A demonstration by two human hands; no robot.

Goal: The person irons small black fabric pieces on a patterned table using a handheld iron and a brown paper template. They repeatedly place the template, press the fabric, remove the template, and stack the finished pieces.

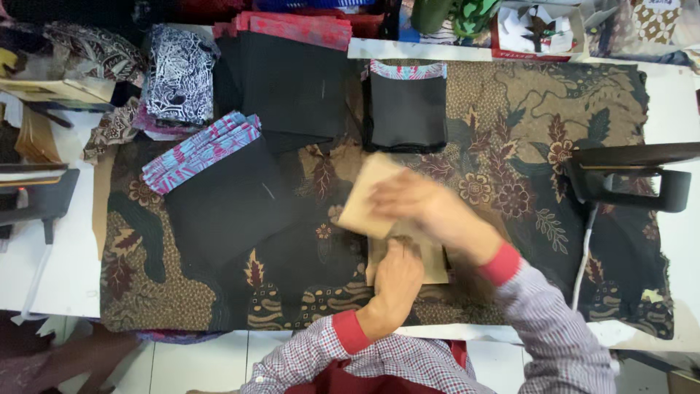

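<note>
Two tan card pieces (pixel 368 198) (flat, plain) overlap under blurred right hand (pixel 415 204).

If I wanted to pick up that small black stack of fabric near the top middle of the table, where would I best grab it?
Probably at its near edge, coming from the person's side. The small black stack lies flat on the patterned cloth, and that edge is free of neighbours. Its far edge, with a colourful strip showing, lies close to the table's clutter. The right hand and left hand are busy with tan pieces.
</note>
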